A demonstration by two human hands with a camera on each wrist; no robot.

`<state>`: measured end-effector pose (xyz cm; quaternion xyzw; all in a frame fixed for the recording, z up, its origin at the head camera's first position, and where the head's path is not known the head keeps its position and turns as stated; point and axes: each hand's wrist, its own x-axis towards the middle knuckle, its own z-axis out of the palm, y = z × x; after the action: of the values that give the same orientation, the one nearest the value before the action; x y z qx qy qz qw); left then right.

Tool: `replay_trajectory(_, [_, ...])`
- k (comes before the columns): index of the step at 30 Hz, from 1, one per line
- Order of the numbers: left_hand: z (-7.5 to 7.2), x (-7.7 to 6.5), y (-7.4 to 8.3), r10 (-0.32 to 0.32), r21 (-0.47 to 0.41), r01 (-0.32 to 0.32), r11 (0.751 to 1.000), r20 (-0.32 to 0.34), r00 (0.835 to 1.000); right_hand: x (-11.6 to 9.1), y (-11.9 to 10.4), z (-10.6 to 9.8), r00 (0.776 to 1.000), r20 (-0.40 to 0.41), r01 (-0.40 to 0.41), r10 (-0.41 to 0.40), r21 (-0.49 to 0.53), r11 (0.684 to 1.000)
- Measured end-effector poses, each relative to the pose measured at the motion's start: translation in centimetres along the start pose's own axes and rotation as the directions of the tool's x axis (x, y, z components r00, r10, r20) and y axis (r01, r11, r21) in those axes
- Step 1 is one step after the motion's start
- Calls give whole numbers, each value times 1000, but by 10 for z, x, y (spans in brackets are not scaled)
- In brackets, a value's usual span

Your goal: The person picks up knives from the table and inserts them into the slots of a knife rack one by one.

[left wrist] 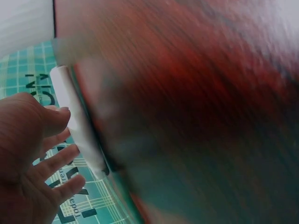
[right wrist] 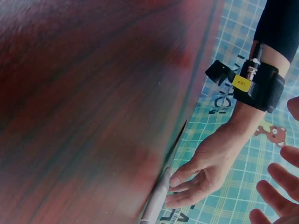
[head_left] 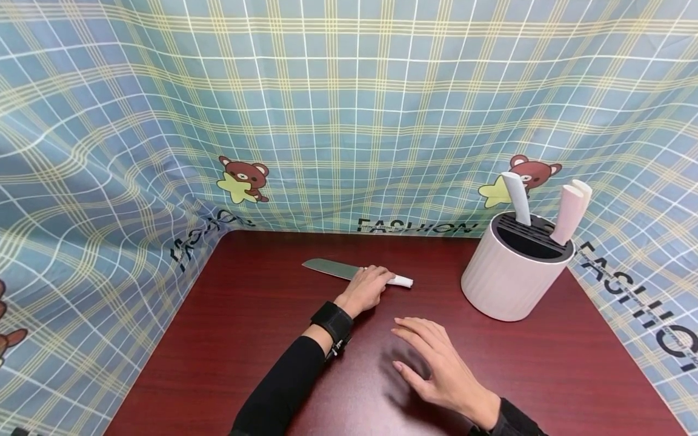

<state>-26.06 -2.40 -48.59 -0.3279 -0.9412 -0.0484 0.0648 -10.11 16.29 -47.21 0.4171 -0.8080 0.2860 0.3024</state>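
A knife with a wide metal blade (head_left: 329, 267) and a white handle (head_left: 402, 281) lies on the dark red table, blade toward the left. My left hand (head_left: 366, 287) is over the handle, covering where it meets the blade. In the left wrist view, the thumb is right at the white handle (left wrist: 77, 116) and the other fingers (left wrist: 63, 159) are spread along it, not curled round it. My right hand (head_left: 438, 363) hovers nearer the front, fingers loosely extended and thumb apart, holding nothing. The right wrist view also shows the left hand (right wrist: 205, 170) beside the handle (right wrist: 158, 198).
A ribbed white knife block (head_left: 504, 281) stands at the right, with a pale grey handle (head_left: 518, 197) and pinkish handles (head_left: 567, 212) sticking up from its black slotted top. Plaid cloth (head_left: 327, 121) hangs behind and along both sides of the table (head_left: 229, 339).
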Motion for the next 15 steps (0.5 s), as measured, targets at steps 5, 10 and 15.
replay_trajectory(5, [2,5,1,-12,54,10,998,40,999,0,0,0,1000,-1,-2,2,-1,1000])
replay_trajectory(10, [3,9,1,-18,82,14,997,51,999,-1,0,1,1000,-8,7,-7,1,1000])
replay_trajectory(15, [5,12,0,-8,104,3,995,53,999,-3,-1,2,1000,0,-3,3,4,1000])
